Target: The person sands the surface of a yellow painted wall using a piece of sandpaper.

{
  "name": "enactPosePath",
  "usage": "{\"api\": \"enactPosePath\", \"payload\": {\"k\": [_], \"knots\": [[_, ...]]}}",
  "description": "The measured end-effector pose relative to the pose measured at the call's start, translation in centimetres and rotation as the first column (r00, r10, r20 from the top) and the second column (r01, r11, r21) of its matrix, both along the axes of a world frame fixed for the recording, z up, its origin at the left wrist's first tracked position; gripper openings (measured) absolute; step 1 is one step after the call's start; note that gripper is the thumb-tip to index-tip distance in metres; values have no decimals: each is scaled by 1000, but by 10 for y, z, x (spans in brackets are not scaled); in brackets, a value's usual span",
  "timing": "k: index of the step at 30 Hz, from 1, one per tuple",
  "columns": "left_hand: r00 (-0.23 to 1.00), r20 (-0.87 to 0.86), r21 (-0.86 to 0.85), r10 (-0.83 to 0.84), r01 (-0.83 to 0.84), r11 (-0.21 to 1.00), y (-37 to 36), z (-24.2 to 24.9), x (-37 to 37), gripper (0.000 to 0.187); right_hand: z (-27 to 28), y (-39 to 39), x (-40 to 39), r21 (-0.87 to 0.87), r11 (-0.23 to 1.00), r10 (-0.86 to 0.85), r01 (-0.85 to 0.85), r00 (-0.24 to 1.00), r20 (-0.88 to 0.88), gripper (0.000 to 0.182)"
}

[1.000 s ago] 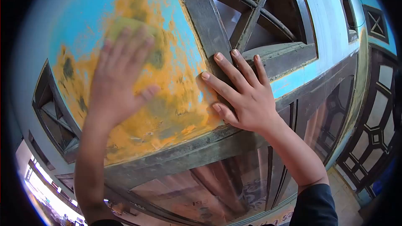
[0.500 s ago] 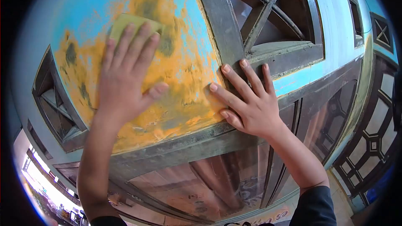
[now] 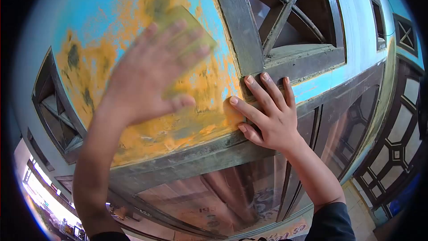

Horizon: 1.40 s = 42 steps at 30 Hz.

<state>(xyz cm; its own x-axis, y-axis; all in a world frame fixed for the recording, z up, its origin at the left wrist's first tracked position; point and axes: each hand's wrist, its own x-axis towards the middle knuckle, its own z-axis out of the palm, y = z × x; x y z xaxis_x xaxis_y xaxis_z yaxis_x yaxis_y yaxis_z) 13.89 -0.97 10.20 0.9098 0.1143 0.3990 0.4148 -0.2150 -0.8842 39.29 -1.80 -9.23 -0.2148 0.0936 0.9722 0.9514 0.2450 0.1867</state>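
Observation:
My left hand (image 3: 147, 69), blurred by motion, lies flat over a yellow-green sheet of sandpaper (image 3: 196, 24) and presses it against the wall. The sheet's upper right corner sticks out beyond the fingertips; the rest is under my palm and fingers. Around it the wall (image 3: 205, 78) shows orange patches with dark grey smears among worn light-blue paint. To the right, my right hand (image 3: 272, 118) is open, fingers spread, resting on the dark window frame and the wall's edge. It holds nothing.
A dark vent opening with crossed bars (image 3: 290, 9) is at upper right. Another crossed vent (image 3: 60, 120) sits at left. Below runs a dark wooden beam (image 3: 178, 156) above a glass pane (image 3: 214, 201) with lettering. A panelled door (image 3: 397, 143) stands at far right.
My left hand and the sandpaper have slid to the right across the wall, and the sheet has turned clockwise. My right hand stays in about the same place on the frame.

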Motion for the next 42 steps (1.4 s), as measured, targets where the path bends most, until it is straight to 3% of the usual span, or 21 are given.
{"api": "enactPosePath", "payload": {"k": [2,8,11,14,17,20,23,26,29,30,33,37,40,42], "knots": [[994,101,29,-52,49,998,1,18,-2,89,0,-2,0,-16,1000,5,-5,1000,-8,49],[985,-170,-147,-1,-24,989,0,-29,-1,91,-2,-2,0,-8,1000,4,-4,1000,-25,49],[995,94,63,-20,15,998,4,11,1,91,-1,-2,0,-14,1000,13,-13,1000,-29,49],[998,52,29,-30,28,999,2,-7,12,90,-2,-1,0,-11,1000,16,-17,999,-29,50],[990,-138,-176,-21,-4,984,-1,-37,8,89,-2,-1,1,-7,1000,16,-16,1000,-24,51],[999,37,36,-17,16,999,3,0,2,89,-2,-2,1,-9,1000,13,-13,999,-29,52],[989,139,93,-46,33,995,7,0,6,87,-2,-1,-1,-8,1000,10,-11,999,-35,51],[996,-66,-150,-60,49,988,1,-40,10,87,-2,-1,-1,-8,1000,9,-9,999,-36,49],[999,20,-3,-35,35,999,0,-14,7,87,-2,-2,-1,-12,1000,11,-11,999,-35,49],[990,129,61,-52,44,997,4,-1,3,87,-1,-2,-1,-10,1000,8,-8,999,-34,49],[987,142,52,-71,64,997,4,-7,3,86,-2,-1,-1,-7,1000,11,-11,999,-37,50],[989,-130,-169,-75,52,984,3,-45,11,88,-4,0,0,-10,1000,0,0,999,-40,50],[994,79,8,-70,70,998,-1,-6,9,88,-3,-1,0,-9,1000,1,-2,999,-42,50],[995,49,-30,-86,88,996,-1,-16,12,87,-3,-1,0,-12,1000,7,-8,999,-41,50]]}}
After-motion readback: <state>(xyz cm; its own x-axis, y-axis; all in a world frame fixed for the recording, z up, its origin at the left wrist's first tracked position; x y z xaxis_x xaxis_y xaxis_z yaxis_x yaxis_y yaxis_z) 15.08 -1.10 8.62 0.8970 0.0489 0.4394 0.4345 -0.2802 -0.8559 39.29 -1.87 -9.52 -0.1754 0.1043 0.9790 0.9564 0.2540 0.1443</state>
